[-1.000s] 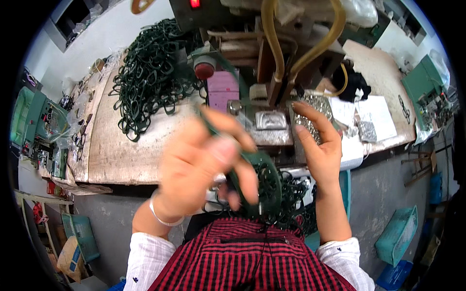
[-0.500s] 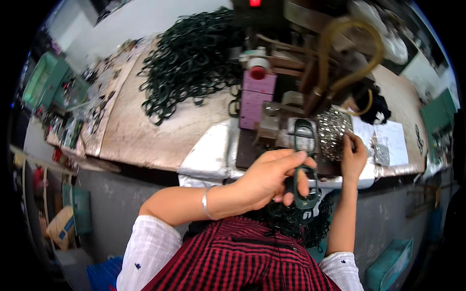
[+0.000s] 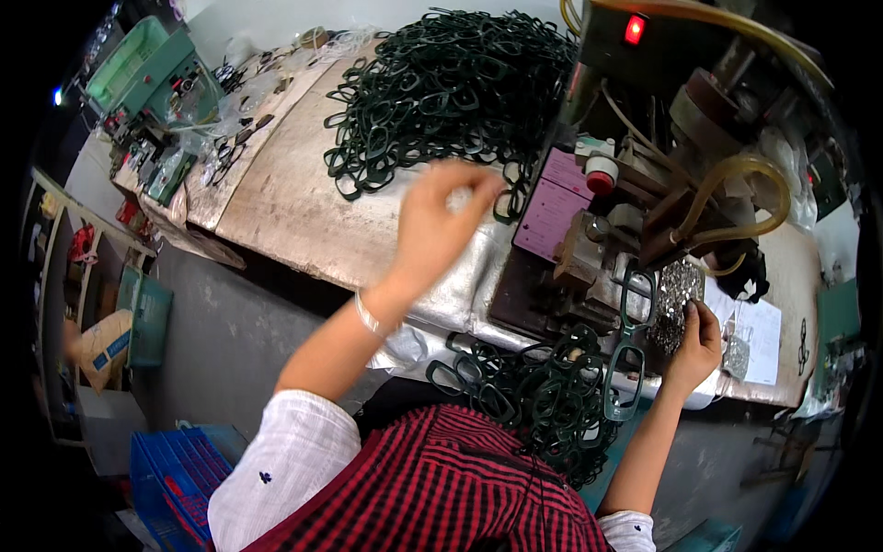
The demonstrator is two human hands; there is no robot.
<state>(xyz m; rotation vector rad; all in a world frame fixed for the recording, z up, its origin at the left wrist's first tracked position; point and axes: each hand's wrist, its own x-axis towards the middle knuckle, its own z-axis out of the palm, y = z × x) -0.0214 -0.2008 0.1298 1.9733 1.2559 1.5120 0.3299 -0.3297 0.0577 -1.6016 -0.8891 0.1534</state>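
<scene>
A dark green eyeglass front (image 3: pixel 629 335) hangs over the front of the machine (image 3: pixel 575 253), one rim at its metal block and the other lower down; neither hand touches it. My left hand (image 3: pixel 446 216) is raised over the table, close to a big heap of dark green eyeglass fronts (image 3: pixel 451 92). Motion smears its fingers, so what they hold is unclear. With thumb and fingertips closed together, my right hand (image 3: pixel 701 342) is at a pile of small silvery metal parts (image 3: pixel 676 299). Anything in that pinch is too small to make out.
More green eyeglass fronts (image 3: pixel 552 396) lie heaped in front of my checked apron. A pink card (image 3: pixel 552 204) and a bottle with a red cap (image 3: pixel 602 175) are by the machine. A yellowish hose (image 3: pixel 768 166) loops at right. White paper (image 3: pixel 763 336) lies beyond my right hand.
My left hand has let go of the green eyeglass front, which now rests at the machine, and has moved left toward the heap. My right hand stays by the metal parts. The view has shifted.
</scene>
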